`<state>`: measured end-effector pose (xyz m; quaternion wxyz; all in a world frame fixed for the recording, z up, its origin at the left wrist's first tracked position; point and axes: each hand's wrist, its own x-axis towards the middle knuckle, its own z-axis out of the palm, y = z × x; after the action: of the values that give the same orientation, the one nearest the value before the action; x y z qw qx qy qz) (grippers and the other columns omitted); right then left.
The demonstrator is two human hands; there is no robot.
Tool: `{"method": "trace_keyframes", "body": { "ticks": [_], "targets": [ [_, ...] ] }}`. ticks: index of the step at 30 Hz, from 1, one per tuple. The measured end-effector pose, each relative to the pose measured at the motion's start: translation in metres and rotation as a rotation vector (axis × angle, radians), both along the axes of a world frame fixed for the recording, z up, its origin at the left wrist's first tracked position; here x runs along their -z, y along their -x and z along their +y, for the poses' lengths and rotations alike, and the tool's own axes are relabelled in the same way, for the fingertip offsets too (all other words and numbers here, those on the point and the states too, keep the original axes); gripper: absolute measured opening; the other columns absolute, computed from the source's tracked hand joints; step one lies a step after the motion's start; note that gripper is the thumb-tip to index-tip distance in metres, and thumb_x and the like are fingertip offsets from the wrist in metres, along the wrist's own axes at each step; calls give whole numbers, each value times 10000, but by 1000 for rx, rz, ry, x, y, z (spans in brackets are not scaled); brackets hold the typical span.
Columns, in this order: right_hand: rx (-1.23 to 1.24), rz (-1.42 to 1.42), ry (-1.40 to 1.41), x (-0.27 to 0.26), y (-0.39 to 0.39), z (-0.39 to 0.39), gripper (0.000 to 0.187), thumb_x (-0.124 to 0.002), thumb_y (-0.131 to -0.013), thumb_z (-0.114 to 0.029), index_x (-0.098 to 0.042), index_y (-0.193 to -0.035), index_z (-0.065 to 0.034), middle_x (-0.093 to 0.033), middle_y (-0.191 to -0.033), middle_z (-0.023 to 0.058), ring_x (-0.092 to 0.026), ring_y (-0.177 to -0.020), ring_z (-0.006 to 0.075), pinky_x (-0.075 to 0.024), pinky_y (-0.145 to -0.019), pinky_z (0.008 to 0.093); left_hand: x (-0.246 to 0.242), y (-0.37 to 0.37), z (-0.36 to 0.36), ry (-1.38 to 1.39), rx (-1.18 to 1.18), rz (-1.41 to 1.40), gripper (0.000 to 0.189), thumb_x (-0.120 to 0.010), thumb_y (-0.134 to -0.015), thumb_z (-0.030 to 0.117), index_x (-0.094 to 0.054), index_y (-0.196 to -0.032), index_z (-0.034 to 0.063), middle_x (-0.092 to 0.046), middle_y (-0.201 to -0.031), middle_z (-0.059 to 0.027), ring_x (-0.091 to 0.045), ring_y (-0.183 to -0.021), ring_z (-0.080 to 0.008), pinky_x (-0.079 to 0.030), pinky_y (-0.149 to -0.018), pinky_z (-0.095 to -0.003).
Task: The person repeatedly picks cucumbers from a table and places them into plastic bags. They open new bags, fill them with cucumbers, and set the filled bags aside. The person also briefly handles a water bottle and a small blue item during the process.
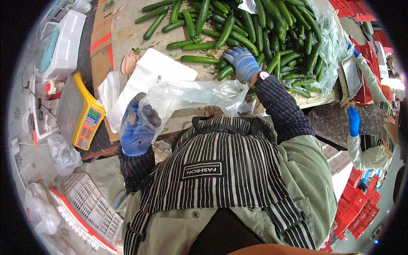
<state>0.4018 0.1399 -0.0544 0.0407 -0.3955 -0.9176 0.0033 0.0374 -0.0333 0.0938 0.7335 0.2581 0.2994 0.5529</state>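
My left hand [138, 124], in a blue knitted glove with dark fingertips, grips the edge of a clear plastic bag [197, 95]. The bag stretches to the right in front of my apron. My right hand [242, 62], in a blue and white glove, rests on cucumbers [226, 72] at the lower edge of a large heap; its fingertips touch them, and whether it grips one I cannot tell. The heap of cucumbers [274, 28] fills the upper right of the table [130, 28]. White paper sheets [149, 70] lie between the left hand and the cucumbers.
A yellow digital scale [84, 121] stands at the left, near a white foam box [68, 41]. Clear plastic sheeting [330, 54] borders the heap. White plastic crates [92, 204] sit lower left. At the right, a co-worker's blue-gloved hand [353, 121] shows near a metal tray [350, 75] and red crates [353, 204].
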Motion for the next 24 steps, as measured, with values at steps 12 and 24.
{"method": "trace_keyframes", "body": {
  "ticks": [12,24],
  "targets": [
    [366,1694,1014,-91,-25,-9,474,-725,-810,-239,-543,-1183,-10,-631,-1071,103,-622,-956,214,-499,-880,364,-18,-13,5,-95,42,-142,698,-632,-882,316,-297,-1425,33,-499,-1273,-131,-579,-1014,-242,-525,-785,-355],
    [747,311,283,-48,-14,7,532,-766,-749,-347,-606,-1144,-28,-698,-952,153,-674,-847,255,-511,-789,339,-12,-7,-5,-29,29,-177,707,-692,-841,340,-359,-1381,28,-557,-1210,-163,-627,-962,-290,-553,-734,-369]
  ]
}}
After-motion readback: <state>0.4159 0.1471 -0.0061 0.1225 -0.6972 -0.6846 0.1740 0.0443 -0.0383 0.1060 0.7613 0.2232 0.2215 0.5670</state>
